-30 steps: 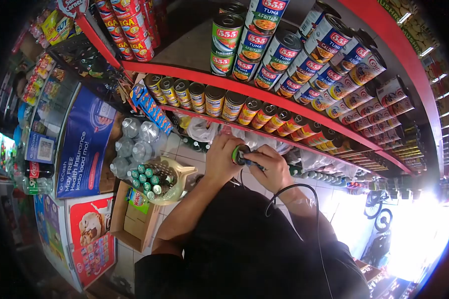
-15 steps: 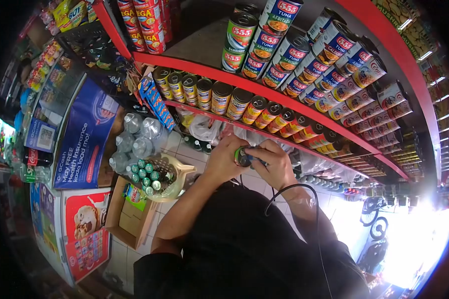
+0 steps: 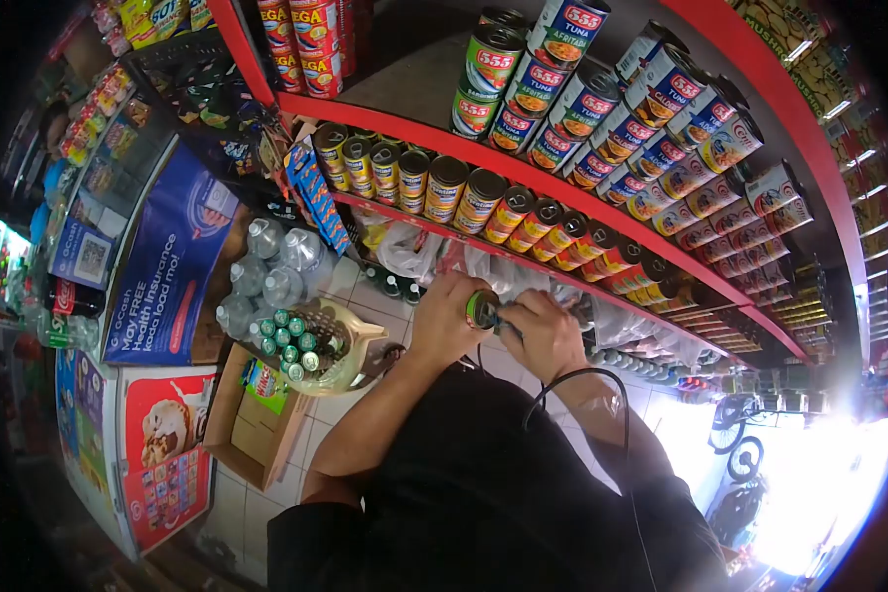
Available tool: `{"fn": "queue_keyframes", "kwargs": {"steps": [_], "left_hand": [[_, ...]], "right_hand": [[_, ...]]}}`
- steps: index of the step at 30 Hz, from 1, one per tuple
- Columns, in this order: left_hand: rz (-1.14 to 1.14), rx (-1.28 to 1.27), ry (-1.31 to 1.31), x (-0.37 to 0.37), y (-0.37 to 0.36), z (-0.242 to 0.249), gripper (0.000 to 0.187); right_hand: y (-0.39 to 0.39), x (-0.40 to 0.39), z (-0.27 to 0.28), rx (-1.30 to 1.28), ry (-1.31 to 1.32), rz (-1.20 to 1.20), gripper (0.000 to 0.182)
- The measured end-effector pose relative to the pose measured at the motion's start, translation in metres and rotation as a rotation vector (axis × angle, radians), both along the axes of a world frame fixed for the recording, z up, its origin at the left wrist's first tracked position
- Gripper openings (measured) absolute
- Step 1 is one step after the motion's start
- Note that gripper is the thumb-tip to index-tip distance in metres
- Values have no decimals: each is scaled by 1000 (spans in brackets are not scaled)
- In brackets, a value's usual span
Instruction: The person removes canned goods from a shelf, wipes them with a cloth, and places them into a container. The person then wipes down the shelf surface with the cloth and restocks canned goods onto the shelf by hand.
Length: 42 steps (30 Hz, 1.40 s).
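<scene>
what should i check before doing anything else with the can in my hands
1. Left hand wrapped around the can: ok, the fingers close round its side.
2. Right hand placed at the can's top: ok, it touches the lid end, though what it holds there is too small to tell.
3. Can upright: not ok, it is tilted with its lid towards the camera.
4. Gap on the middle shelf for it: cannot tell, the row of cans looks full.
5. Black cable near the right wrist: ok, it hangs apart from the can.
</scene>
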<state>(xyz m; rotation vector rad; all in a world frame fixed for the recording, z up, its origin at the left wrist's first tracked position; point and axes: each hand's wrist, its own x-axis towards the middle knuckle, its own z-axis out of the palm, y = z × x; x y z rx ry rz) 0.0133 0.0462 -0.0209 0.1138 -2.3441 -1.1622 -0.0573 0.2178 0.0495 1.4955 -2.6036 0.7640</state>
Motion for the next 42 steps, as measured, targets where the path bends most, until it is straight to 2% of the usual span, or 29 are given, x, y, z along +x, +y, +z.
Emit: {"fn": "queue_keyframes", "kwargs": {"steps": [1, 5, 6, 7, 9, 10, 11, 12, 13, 15, 16, 18, 21, 24, 26, 28, 30, 31, 32, 34, 36, 39, 40, 42], "left_hand": [[7, -10, 20, 2, -1, -5, 43], [-4, 39, 103, 8, -2, -2, 43], [60, -16, 131, 8, -3, 6, 42], [127, -71, 160, 8, -5, 17, 41], [186, 213, 136, 9, -6, 10, 38], [171, 552, 81, 7, -3, -10, 36], [152, 891, 23, 7, -3, -30, 37], [131, 980, -163, 11, -15, -34, 39], [75, 1271, -96, 11, -17, -34, 34], [-58, 1848, 53, 10, -18, -31, 25], [-51, 1816, 53, 9, -14, -26, 32], [-101, 1838, 14, 5, -8, -29, 34], [-203, 1868, -4, 4, -3, -34, 37], [-194, 1877, -31, 9, -10, -41, 40], [-125, 1875, -146, 15, -9, -38, 41], [-177, 1887, -102, 12, -8, -42, 43], [-274, 1891, -27, 14, -13, -47, 45], [-226, 1866, -37, 16, -16, -50, 45], [-176, 1840, -47, 17, -18, -55, 44], [-81, 1820, -68, 18, -18, -53, 41], [-96, 1853, -71, 15, -15, -58, 39], [-22, 1845, -89, 16, -17, -55, 35], [-1, 1815, -114, 17, -20, -63, 35], [18, 1741, -151, 21, -28, -87, 35]], "right_hand": [[2, 4, -2, 36, -45, -4, 17], [5, -4, 5, -91, -554, 230, 21], [7, -8, 6, -111, -625, 258, 21], [10, -8, 5, -145, -680, 168, 20], [17, -6, -4, -212, -790, -13, 19], [20, -7, -11, -287, -760, -88, 21], [23, -11, -17, -257, -753, -186, 22], [27, -16, -23, -226, -745, -285, 23], [29, -19, -31, -195, -735, -386, 24], [24, -20, -41, -299, -581, -352, 23], [18, -21, -42, -311, -511, -340, 23], [-1, -17, -37, -368, -408, -303, 22], [-24, -8, -45, -407, -115, -83, 21], [-23, -3, -36, -237, -186, 45, 21], [-26, -8, -37, -233, -108, -23, 19], [-32, -6, -33, -259, -55, -72, 17], [-37, -2, -34, -282, -235, 57, 17], [-40, 0, -35, -297, -326, 124, 17], [-36, -4, -38, -168, -402, 113, 18], [-35, -12, -47, -214, -238, 34, 18], [-39, -7, -52, -272, -134, -37, 18], [-38, 1, -48, -222, -438, 110, 18], [-35, -5, -53, -163, -479, 122, 18], [-23, -22, -84, -119, -403, 48, 17]]}}
